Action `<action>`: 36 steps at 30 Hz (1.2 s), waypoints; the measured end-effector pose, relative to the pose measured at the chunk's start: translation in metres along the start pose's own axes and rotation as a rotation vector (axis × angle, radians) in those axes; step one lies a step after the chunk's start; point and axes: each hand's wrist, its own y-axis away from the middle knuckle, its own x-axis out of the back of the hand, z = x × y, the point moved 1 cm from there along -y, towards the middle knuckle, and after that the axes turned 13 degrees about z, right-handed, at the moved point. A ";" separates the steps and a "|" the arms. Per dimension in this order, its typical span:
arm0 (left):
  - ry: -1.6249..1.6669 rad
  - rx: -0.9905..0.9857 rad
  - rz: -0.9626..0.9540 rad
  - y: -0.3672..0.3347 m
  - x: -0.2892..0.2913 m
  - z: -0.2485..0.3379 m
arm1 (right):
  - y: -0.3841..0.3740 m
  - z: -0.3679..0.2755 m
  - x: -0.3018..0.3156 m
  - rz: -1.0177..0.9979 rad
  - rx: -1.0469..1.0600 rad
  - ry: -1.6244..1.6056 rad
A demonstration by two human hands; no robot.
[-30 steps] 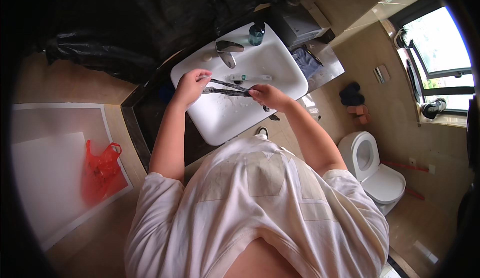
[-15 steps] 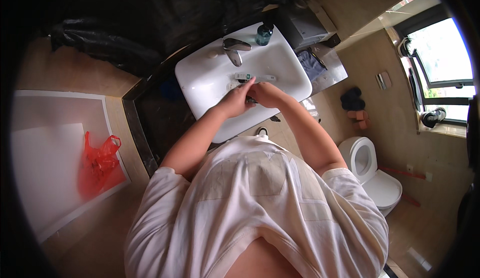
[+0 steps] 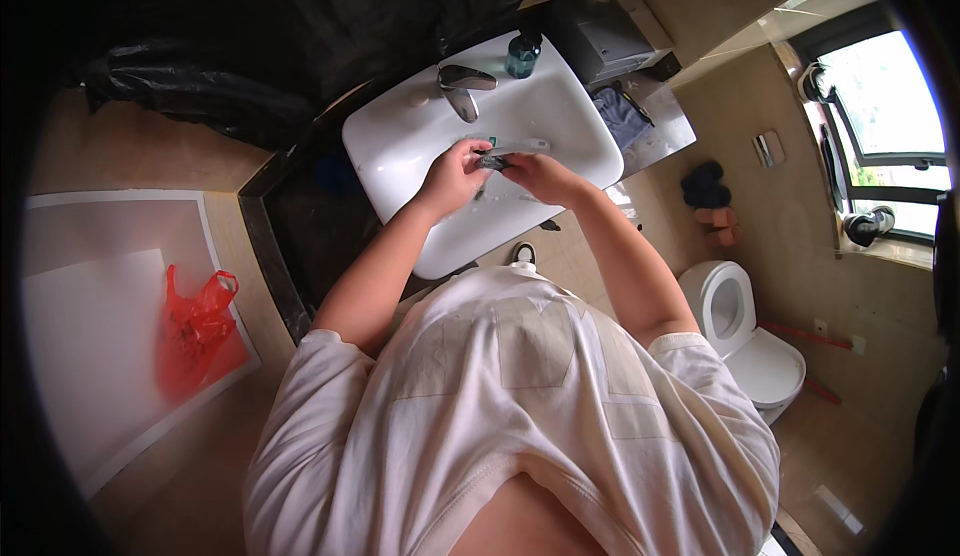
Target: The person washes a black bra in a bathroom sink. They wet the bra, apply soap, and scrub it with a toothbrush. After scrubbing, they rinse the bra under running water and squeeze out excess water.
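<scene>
Over the white washbasin (image 3: 385, 161), my left hand (image 3: 450, 180) and my right hand (image 3: 545, 178) pinch a small dark, crumpled, wet-looking piece (image 3: 492, 162) between them. It looks like cloth, but its exact kind is too small to make out. Both hands have closed fingers, the left at its left end and the right at its right end. Just beyond the fingers, a slim whitish object (image 3: 535, 144) lies in the basin, partly hidden. Behind the hands stands the chrome faucet (image 3: 462, 91), and a teal bottle with a black top (image 3: 523, 55) sits on the rim.
To the right are a grey box (image 3: 605, 41) and a dark blue cloth bag (image 3: 622, 119). A white toilet (image 3: 728, 306) stands right of my arm. Black plastic sheeting (image 3: 230, 56) hangs behind the basin; a red plastic bag (image 3: 202, 316) is at left.
My hands, clasped together before, have drawn apart to the sides, and the dark piece now shows stretched between them. The view has shifted slightly.
</scene>
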 end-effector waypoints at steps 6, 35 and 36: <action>0.410 0.267 -0.039 0.001 -0.005 0.016 | -0.003 0.004 -0.021 0.221 0.363 0.039; -0.654 0.129 0.488 0.028 -0.022 -0.197 | -0.115 0.123 -0.091 -0.067 0.231 0.495; -0.668 0.117 0.480 0.026 -0.021 -0.197 | -0.120 0.123 -0.080 0.038 0.183 0.614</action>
